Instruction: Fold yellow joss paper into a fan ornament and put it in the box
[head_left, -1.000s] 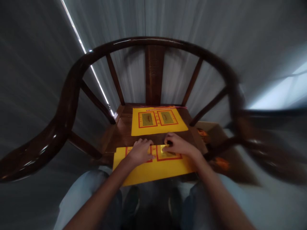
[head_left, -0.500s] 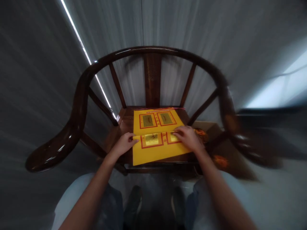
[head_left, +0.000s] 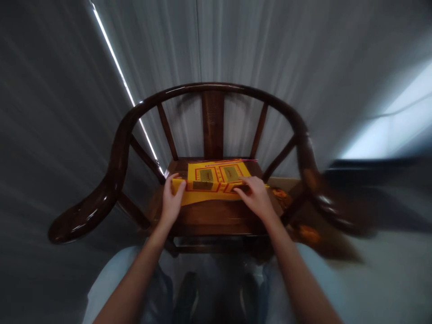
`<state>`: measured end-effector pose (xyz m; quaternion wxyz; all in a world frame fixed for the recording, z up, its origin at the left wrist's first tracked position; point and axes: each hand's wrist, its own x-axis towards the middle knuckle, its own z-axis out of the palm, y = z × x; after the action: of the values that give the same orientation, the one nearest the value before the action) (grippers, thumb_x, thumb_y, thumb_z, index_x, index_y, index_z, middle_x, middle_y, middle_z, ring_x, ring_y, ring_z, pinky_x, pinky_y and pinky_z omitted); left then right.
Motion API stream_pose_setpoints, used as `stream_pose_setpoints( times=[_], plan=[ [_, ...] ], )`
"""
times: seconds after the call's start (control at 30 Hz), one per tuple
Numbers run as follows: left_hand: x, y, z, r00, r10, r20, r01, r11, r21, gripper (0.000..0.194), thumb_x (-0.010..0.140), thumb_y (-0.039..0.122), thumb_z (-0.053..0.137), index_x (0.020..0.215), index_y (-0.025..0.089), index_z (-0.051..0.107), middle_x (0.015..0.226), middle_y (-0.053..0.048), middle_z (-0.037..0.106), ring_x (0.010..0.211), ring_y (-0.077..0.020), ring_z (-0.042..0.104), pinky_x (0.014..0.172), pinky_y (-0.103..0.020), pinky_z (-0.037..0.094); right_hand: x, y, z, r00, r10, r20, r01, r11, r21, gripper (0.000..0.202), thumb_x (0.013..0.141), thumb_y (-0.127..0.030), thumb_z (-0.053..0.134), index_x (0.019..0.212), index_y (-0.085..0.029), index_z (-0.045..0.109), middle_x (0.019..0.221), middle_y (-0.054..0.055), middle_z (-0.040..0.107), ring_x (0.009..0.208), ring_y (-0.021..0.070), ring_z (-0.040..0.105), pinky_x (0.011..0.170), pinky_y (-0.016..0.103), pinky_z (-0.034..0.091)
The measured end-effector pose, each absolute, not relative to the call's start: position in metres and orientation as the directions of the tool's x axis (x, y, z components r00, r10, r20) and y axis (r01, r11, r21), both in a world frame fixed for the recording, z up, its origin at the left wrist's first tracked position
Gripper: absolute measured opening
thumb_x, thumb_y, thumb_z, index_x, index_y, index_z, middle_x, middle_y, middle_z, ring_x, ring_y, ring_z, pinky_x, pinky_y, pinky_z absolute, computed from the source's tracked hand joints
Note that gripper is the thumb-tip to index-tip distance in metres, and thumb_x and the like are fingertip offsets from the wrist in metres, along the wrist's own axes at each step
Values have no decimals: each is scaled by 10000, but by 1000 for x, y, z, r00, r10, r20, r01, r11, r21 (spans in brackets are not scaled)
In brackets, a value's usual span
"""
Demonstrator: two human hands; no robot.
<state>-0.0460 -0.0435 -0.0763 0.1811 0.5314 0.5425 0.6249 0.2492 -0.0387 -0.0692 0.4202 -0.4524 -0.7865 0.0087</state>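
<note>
In the head view, a sheet of yellow paper [head_left: 202, 196] with red frames and gold panels is pinched at both sides, bent and partly lifted off the chair seat. My left hand [head_left: 173, 198] is closed on its left side, thumb in front. On the right, my right hand [head_left: 255, 194] grips the same sheet between thumb and fingers. Behind the lifted part lies more yellow printed paper [head_left: 219, 165] with two gold panels framed in red; whether it is a separate sheet I cannot tell. Thin pinkish sticks or strips [head_left: 248, 160] rest at the back of the seat.
The dark wooden chair [head_left: 219, 216] has a curved rail and arms around both sides. To the right, a cardboard box [head_left: 286, 183] holds orange-red items [head_left: 308, 234], blurred. Grey corrugated wall [head_left: 232, 45] stands behind. My knees and shoes show below.
The front part of the yellow sheet, earlier lying toward me over the seat edge, is now raised and bent away from me. Bare seat shows in front. The camera view has shifted slightly.
</note>
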Motion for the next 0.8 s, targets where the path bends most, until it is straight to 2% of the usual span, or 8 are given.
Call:
stream_pose_setpoints(
  times=[0.13, 0.27, 0.37, 0.57, 0.7, 0.8],
  plan=[
    [-46, -42, -81, -436, 782, 445, 289, -347, 892, 388, 880, 452, 570, 1197, 232, 538, 1141, -72, 605, 985, -168, 618, 900, -319, 502, 253, -35, -76, -321, 737, 594, 710, 603, -364, 322, 912, -384, 570, 1175, -198, 595, 1062, 115, 664, 1017, 284, 575, 935, 425, 403],
    [-43, -45, -83, -417, 818, 397, 220, -333, 917, 341, 886, 473, 551, 1093, 204, 591, 1020, -53, 636, 806, -139, 634, 739, -270, 528, 254, -33, -78, -375, 733, 567, 720, 616, -320, 202, 932, -352, 538, 1007, -208, 657, 984, 96, 673, 984, 266, 582, 939, 420, 387],
    [-42, -47, -80, -427, 804, 414, 226, -348, 910, 310, 890, 451, 547, 1035, 187, 616, 906, -32, 629, 713, -125, 606, 673, -253, 513, 254, -32, -72, -390, 727, 565, 716, 626, -310, 197, 936, -359, 536, 889, -221, 669, 908, 77, 667, 937, 250, 586, 923, 407, 386],
    [-49, -41, -80, -528, 633, 566, 419, -386, 822, 216, 899, 310, 546, 1064, 183, 605, 1033, -49, 591, 765, -114, 583, 760, -254, 490, 255, -31, -52, -398, 728, 558, 694, 637, -336, 209, 907, -380, 587, 797, -218, 660, 822, 57, 667, 872, 232, 595, 867, 377, 394],
    [-52, -37, -81, -550, 636, 541, 416, -353, 838, 196, 905, 302, 527, 1041, 182, 601, 1011, -43, 591, 717, -109, 564, 725, -253, 493, 249, -31, -45, -450, 733, 509, 711, 639, -292, 195, 898, -363, 603, 792, -212, 665, 808, 52, 686, 847, 226, 605, 875, 376, 388],
    [-54, -35, -77, -543, 644, 540, 423, -345, 838, 203, 906, 317, 526, 1029, 179, 608, 977, -43, 620, 784, -135, 586, 773, -270, 490, 245, -33, -41, -489, 746, 453, 706, 643, -297, 199, 910, -343, 589, 798, -205, 678, 796, 56, 696, 823, 224, 618, 840, 358, 405]
  ],
)
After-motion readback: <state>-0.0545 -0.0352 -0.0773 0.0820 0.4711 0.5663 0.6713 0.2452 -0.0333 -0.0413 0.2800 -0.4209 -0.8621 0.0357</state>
